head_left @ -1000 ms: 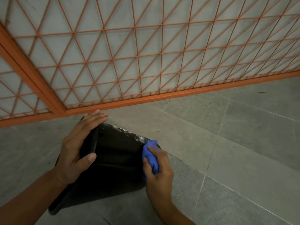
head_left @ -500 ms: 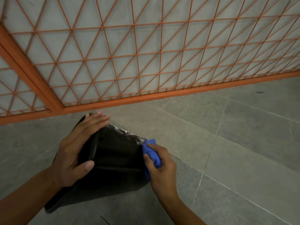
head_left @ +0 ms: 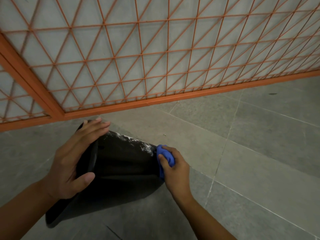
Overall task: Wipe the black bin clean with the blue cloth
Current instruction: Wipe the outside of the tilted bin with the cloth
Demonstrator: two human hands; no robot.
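The bin [head_left: 121, 163] lies on its side on the grey floor [head_left: 251, 153], near the orange grille [head_left: 155, 63], with its rim end to the left. A streak of white dust [head_left: 138, 142] runs along its upper edge. The cloth [head_left: 166, 156] is bunched into a ball and touches the bin at its right end, just beside the dust.

The right hand [head_left: 174, 168] grips the cloth, the fingers curled around it and the thumb pressed into it. The left hand [head_left: 74, 160] holds the rim: the fingers lie straight and close together over the top, the thumb is spread apart below.

I think some risks are here. The bin is round and can roll or slide away if the right hand pushes hard, because the left hand only rests flat and does not clamp it. The balled cloth has a small contact, so it may pass beside the dust or only smear it. The dust could also fall on the floor.
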